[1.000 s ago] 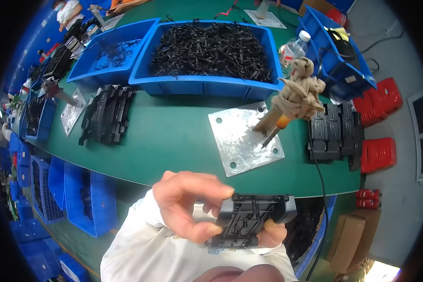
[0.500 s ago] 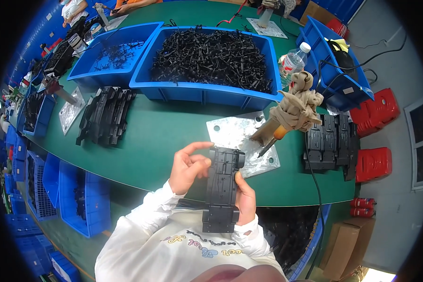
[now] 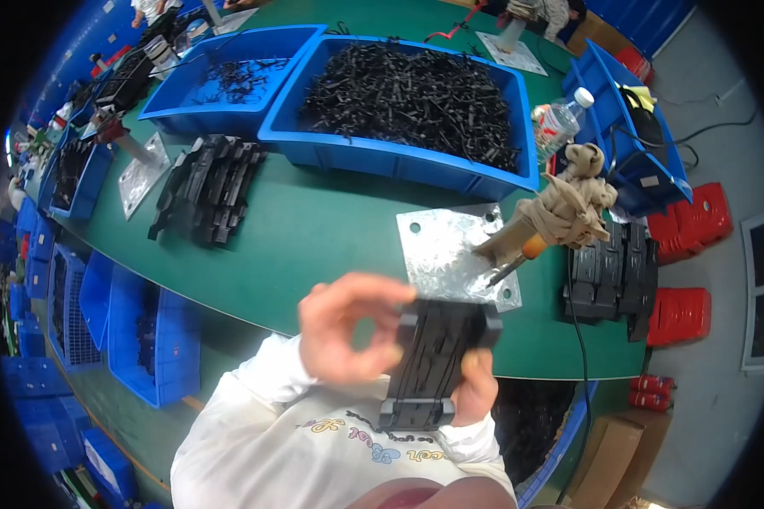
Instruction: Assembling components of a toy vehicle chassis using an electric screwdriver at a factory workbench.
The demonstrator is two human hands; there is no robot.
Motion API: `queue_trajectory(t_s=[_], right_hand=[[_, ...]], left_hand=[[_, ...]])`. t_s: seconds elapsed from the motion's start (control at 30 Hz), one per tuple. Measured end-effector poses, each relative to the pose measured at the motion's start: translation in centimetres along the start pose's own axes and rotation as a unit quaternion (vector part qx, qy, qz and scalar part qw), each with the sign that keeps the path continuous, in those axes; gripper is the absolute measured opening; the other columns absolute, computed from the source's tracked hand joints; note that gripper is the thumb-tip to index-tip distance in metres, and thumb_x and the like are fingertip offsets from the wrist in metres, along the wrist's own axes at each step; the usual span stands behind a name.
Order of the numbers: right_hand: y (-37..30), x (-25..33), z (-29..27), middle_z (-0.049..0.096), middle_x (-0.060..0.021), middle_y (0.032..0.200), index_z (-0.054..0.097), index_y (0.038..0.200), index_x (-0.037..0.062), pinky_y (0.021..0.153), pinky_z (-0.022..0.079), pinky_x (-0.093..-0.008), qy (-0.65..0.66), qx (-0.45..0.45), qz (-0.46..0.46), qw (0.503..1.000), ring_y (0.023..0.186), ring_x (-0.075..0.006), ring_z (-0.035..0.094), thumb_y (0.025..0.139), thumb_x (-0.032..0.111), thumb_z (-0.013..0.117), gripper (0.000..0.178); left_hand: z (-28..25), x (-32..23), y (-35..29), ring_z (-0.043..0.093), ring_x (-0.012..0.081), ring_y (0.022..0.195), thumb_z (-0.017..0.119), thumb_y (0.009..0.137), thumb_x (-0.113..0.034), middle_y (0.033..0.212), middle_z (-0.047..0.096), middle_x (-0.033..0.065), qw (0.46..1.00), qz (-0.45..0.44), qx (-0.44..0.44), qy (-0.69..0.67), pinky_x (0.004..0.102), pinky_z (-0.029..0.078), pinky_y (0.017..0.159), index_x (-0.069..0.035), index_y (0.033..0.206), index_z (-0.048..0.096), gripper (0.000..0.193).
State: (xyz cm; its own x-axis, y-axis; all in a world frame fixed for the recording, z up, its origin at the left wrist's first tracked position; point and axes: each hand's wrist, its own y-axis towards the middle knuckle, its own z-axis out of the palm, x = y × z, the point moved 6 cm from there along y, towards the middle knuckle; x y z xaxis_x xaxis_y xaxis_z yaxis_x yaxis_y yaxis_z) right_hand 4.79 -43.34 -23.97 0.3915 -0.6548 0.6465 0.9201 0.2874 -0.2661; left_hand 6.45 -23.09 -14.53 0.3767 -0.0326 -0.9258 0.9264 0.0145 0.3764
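A long black plastic housing [image 3: 440,356] is held tilted in front of my chest, several thin ridges or wires running along its face. My right hand [image 3: 475,390] grips its right edge, thumb in front. My left hand [image 3: 344,331], smeared by motion, is at the housing's upper left edge, thumb and index finger curved apart; whether it grips is unclear. Beyond the housing, a soldering iron [image 3: 530,247] with an orange handle points down over a silvery metal plate [image 3: 437,246], beside a post wrapped in beige cloth [image 3: 569,208].
A large blue bin [image 3: 399,161] full of small black parts stands ahead, a second blue bin [image 3: 204,119] left of it. Black housings are stacked at left [image 3: 208,187] and right [image 3: 607,271]. A bottle [image 3: 560,119] stands behind the post; a cable [image 3: 581,339] hangs over the table edge.
The housing has tipped, so it looks shorter and its other, ridged face shows. My left hand has moved lower along with it. The whole view has shifted slightly.
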Motion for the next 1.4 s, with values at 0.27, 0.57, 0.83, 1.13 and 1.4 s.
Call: queue_trajectory(t_s=[0.27, 0.57, 0.83, 1.13, 1.4], right_hand=[[3.6, -4.1, 1.0, 0.059, -0.0132, 0.125, 0.050, 0.131, 0.0012, 0.098, 0.045, -0.0386, 0.136, 0.022, 0.185, 0.973, 0.112, -0.0261, 0.057, 0.100, 0.033, 0.050, 0.045], [1.5, -0.2, 2.1, 0.064, -0.0116, 0.112, 0.058, 0.120, 0.0014, 0.091, 0.048, -0.0347, -0.052, 0.070, -0.031, 0.996, 0.104, -0.0198, 0.060, 0.094, 0.023, 0.060, 0.034], [3.5, -4.3, 0.8, 0.064, -0.0143, 0.119, 0.056, 0.125, -0.0019, 0.093, 0.050, -0.0381, 0.084, 0.010, 0.169, 0.982, 0.104, -0.0247, 0.063, 0.099, 0.032, 0.053, 0.043], [0.1, 0.4, 4.4, 0.057, 0.0014, 0.076, 0.055, 0.084, 0.0081, 0.062, 0.044, -0.0254, -0.036, 0.027, 0.046, 0.998, 0.070, -0.0110, 0.056, 0.089, 0.008, 0.062, 0.008], [-1.0, 2.6, 11.7, 0.060, -0.0239, 0.121, 0.061, 0.107, -0.0183, 0.092, 0.041, -0.0373, -0.029, 0.251, 0.097, 0.963, 0.105, -0.0264, 0.056, 0.092, 0.009, 0.058, 0.032]], left_hand=[[0.1, 10.4, -2.3, 0.060, 0.0078, 0.067, 0.065, 0.087, -0.002, 0.079, 0.067, 0.0033, 0.951, -0.263, -0.056, -0.153, 0.0228, 0.049, 0.062, -0.001, 0.128, 0.054, 0.043], [-1.1, -0.4, -2.1, 0.066, 0.0123, 0.076, 0.069, 0.080, -0.004, 0.090, 0.072, 0.0133, 1.000, -0.001, 0.001, -0.030, 0.0280, 0.054, 0.074, -0.001, 0.127, 0.054, 0.050], [-0.3, 10.6, -3.6, 0.059, 0.0070, 0.066, 0.063, 0.087, -0.002, 0.077, 0.068, 0.0033, 0.950, -0.253, -0.068, -0.173, 0.0222, 0.047, 0.061, 0.000, 0.130, 0.052, 0.045], [-2.1, -1.4, -2.0, 0.066, 0.0146, 0.084, 0.073, 0.073, -0.004, 0.090, 0.068, 0.0089, 0.988, -0.037, -0.068, -0.133, 0.0282, 0.053, 0.071, 0.000, 0.124, 0.056, 0.055], [-3.4, -5.9, -2.2, 0.062, 0.0168, 0.064, 0.084, 0.075, -0.015, 0.079, 0.066, 0.0199, 0.963, 0.205, -0.064, -0.161, 0.0272, 0.049, 0.053, 0.008, 0.109, 0.053, 0.051]])
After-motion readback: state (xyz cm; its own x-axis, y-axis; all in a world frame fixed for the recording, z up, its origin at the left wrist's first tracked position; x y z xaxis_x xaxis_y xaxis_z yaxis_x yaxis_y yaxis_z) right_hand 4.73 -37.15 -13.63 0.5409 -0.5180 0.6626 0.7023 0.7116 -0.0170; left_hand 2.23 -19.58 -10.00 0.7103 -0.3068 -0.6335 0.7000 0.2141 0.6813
